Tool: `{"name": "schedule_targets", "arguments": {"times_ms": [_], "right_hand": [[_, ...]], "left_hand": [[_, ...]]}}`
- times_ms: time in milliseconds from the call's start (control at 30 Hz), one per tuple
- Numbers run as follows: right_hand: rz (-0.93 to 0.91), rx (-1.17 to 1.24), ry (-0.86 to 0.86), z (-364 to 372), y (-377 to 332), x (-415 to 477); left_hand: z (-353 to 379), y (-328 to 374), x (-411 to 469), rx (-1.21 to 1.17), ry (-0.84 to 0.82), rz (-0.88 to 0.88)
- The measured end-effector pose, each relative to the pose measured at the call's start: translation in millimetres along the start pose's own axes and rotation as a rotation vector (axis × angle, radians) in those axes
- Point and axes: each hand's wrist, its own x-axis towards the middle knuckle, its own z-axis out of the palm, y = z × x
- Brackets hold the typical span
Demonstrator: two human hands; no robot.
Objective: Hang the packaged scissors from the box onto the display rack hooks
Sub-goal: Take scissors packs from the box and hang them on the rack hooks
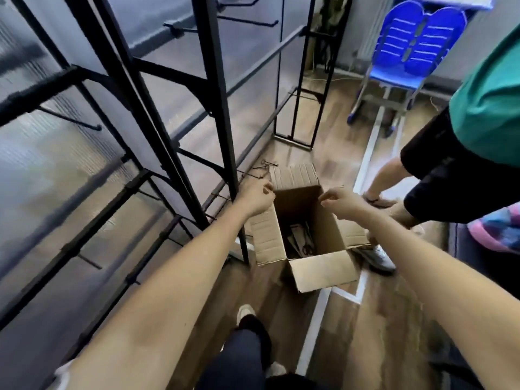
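one open cardboard box (320,268) stands on the wooden floor (380,333), its four flaps folded outward. deep at the bottom lie the packaged scissors (302,239), a small dark heap; they are too shadowed and blurred for me to count.

one black metal display rack (216,108) rises on my left, just beside the box, in front of a frosted panel. several thin black hooks (247,21) stick out from its bars, all bare; blur stops me giving an exact number. a few loose hooks (266,166) lie on the floor between the rack's foot and the far flap of the box.

my two bare arms reach forward and down. my left hand (257,197) hovers at the far left corner of the box, fingers loosely curled, with nothing in it; i cannot tell whether it touches the cardboard. my right hand (342,201) hovers over the right rim, fingers also loosely curled with the thumb close to them, and it holds nothing.

one white shoe (245,312) of mine shows below the box. one other person (484,108), in a green top and black shorts, stands to the right of the box. one blue plastic chair (416,43) stands well apart by the far wall.

any print on the box or the packaging is too small and blurred to read.
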Motion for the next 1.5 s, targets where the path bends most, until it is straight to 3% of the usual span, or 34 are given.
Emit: {"name": "schedule_targets", "arguments": {"times_ms": [433, 900, 1200, 1500], "right_hand": [[0.331, -0.020, -0.122, 14, 67, 138], [0.320, -0.123, -0.370, 110, 205, 272], [0.388, -0.108, -0.344, 205, 301, 344], [0.541, 0.054, -0.329, 308, 397, 423]], "left_hand": [[94, -20, 180, 0.041, -0.301, -0.129], [269, -100, 280, -0.083, -0.341, -0.447], [393, -190, 327, -0.140, -0.303, -0.601], [508, -275, 379, -0.419, -0.184, -0.952]]}}
